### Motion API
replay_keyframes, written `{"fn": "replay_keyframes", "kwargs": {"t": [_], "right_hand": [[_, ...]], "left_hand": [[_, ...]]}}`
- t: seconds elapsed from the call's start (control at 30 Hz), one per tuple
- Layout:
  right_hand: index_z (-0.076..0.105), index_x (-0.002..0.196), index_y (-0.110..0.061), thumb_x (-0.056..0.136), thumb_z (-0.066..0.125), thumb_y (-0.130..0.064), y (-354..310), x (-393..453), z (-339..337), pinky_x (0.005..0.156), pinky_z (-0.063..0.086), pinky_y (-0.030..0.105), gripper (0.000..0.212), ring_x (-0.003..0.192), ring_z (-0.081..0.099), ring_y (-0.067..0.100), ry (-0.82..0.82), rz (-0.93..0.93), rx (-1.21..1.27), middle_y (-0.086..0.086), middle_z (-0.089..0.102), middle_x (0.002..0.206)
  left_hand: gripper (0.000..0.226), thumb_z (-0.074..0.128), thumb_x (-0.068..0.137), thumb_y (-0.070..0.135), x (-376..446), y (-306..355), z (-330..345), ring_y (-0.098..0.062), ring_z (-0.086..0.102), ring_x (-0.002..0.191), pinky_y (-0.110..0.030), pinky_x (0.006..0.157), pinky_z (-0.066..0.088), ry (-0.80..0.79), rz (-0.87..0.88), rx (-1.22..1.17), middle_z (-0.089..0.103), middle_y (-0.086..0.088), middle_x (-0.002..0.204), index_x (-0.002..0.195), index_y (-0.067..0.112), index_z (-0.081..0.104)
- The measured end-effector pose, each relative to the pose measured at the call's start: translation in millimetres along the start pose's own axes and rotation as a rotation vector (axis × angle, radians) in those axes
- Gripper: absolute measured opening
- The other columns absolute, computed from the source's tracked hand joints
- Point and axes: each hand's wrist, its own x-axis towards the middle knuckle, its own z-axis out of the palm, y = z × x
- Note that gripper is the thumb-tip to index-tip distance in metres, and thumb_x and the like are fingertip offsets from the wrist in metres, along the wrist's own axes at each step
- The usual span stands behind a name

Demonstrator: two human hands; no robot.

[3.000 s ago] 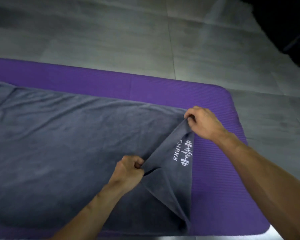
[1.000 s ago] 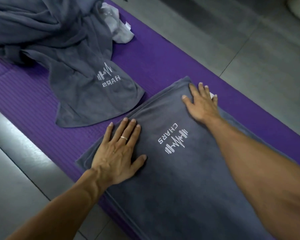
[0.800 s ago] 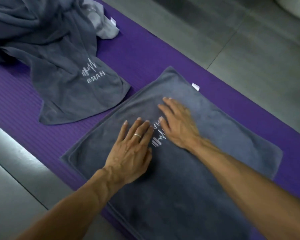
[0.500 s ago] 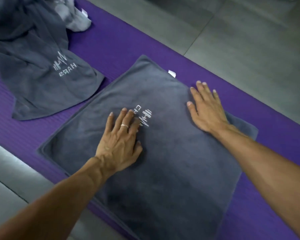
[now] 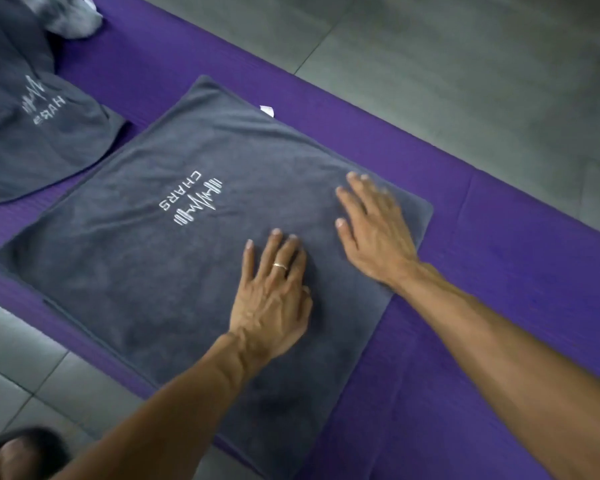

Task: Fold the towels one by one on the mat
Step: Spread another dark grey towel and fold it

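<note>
A dark grey terry towel folded into a flat rectangle (image 5: 174, 258) lies across the purple ribbed foam mat (image 5: 499, 258), which stretches diagonally over the grey tiled floor (image 5: 465, 64). White stitched lettering and a waveform logo (image 5: 193, 199) face up near the middle of the folded towel, and a small white label (image 5: 267, 110) pokes out at its far edge. The left hand (image 5: 271, 292) rests palm down on the towel with straight fingers held close together and a ring (image 5: 280, 265) on one finger. The right hand (image 5: 374, 230) lies flat just beside it, fingers spread, near the towel's right corner. A second, unfolded dark grey towel with the same white logo (image 5: 32, 133) lies rumpled on the mat at the upper left, apart from the folded one, with a pale grey cloth (image 5: 71, 17) bunched at its far side.
</note>
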Motion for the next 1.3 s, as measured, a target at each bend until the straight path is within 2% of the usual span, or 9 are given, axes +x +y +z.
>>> {"fn": "replay_keyframes", "kwargs": {"t": [0.1,0.37,0.47,0.57,0.7,0.87,1.07,1.2,1.3], "right_hand": [[0.039,0.147,-0.018,0.095,0.032,-0.046,1,-54,12,0.115,0.024,0.049,0.059,0.145,0.026,0.025,-0.140,-0.224,-0.030,0.007,0.028,0.158],[0.004,0.155,-0.030,0.099,0.017,-0.055,86,-27,-11,0.118,0.000,0.055,0.062,0.150,-0.005,0.019,-0.281,0.208,-0.104,-0.002,-0.005,0.163],[0.022,0.153,-0.020,0.101,0.026,-0.043,63,-36,-13,0.118,0.007,0.054,0.057,0.150,0.005,0.026,-0.143,0.215,-0.083,0.007,0.009,0.163],[0.049,0.139,-0.010,0.096,0.028,-0.035,44,-71,-15,0.109,0.031,0.054,0.054,0.142,0.032,0.030,0.015,0.058,0.037,0.014,0.037,0.152],[0.057,0.129,-0.007,0.072,0.044,-0.011,43,-104,-16,0.101,0.040,0.049,0.059,0.129,0.049,0.033,-0.024,-0.047,0.057,0.014,0.051,0.141],[0.063,0.122,-0.012,0.068,0.062,-0.009,35,-94,-16,0.103,0.036,0.048,0.054,0.129,0.050,0.030,-0.044,-0.030,0.058,0.008,0.059,0.133],[0.070,0.108,-0.021,0.091,0.056,-0.013,59,-82,-50,0.108,0.024,0.044,0.024,0.130,0.046,0.021,0.034,0.135,0.026,0.001,0.068,0.118],[0.071,0.103,-0.021,0.089,0.058,-0.014,85,-107,-79,0.099,0.031,0.042,0.021,0.113,0.052,0.024,0.076,0.243,0.053,0.005,0.069,0.105],[0.072,0.099,-0.021,0.087,0.061,-0.013,91,-114,-91,0.094,0.040,0.047,0.018,0.108,0.053,0.028,0.101,0.326,0.129,0.006,0.070,0.094]], "left_hand": [[0.070,0.041,0.087,0.046,-25,41,17,-0.033,0.025,0.144,-0.057,0.114,0.016,-0.008,0.004,-0.032,0.037,-0.017,0.151,0.142,0.002,0.043],[0.088,0.038,0.086,0.069,-75,68,22,-0.031,0.012,0.148,-0.060,0.115,0.011,-0.153,0.065,0.019,0.022,-0.015,0.158,0.149,0.009,0.032],[0.074,0.039,0.091,0.058,-94,73,22,-0.030,0.015,0.148,-0.059,0.114,0.014,-0.157,0.032,0.003,0.025,-0.014,0.157,0.147,0.010,0.035],[0.049,0.043,0.091,0.041,-104,73,16,-0.033,0.034,0.140,-0.057,0.109,0.033,-0.098,0.041,-0.077,0.042,-0.016,0.147,0.126,0.010,0.058],[0.006,0.062,0.086,0.017,-100,64,-7,-0.017,0.065,0.099,-0.029,0.078,0.055,0.078,-0.136,-0.401,0.062,-0.003,0.120,0.090,0.016,0.066],[0.019,0.059,0.092,0.019,-79,35,-47,0.001,0.048,0.055,-0.015,0.054,0.038,-0.035,-0.450,-0.766,0.053,0.012,0.061,0.075,0.026,0.056],[0.018,0.061,0.092,0.011,-71,40,-55,0.000,0.047,0.052,-0.017,0.051,0.041,-0.122,-0.413,-0.918,0.056,0.010,0.059,0.076,0.017,0.062],[0.010,0.062,0.092,0.008,-65,69,-51,-0.002,0.045,0.051,-0.021,0.052,0.040,-0.209,-0.341,-1.070,0.053,0.008,0.056,0.082,0.006,0.063],[0.008,0.063,0.091,0.011,-62,77,-55,-0.003,0.050,0.055,-0.023,0.055,0.044,-0.190,-0.255,-1.028,0.060,0.004,0.060,0.083,0.014,0.063]]}}
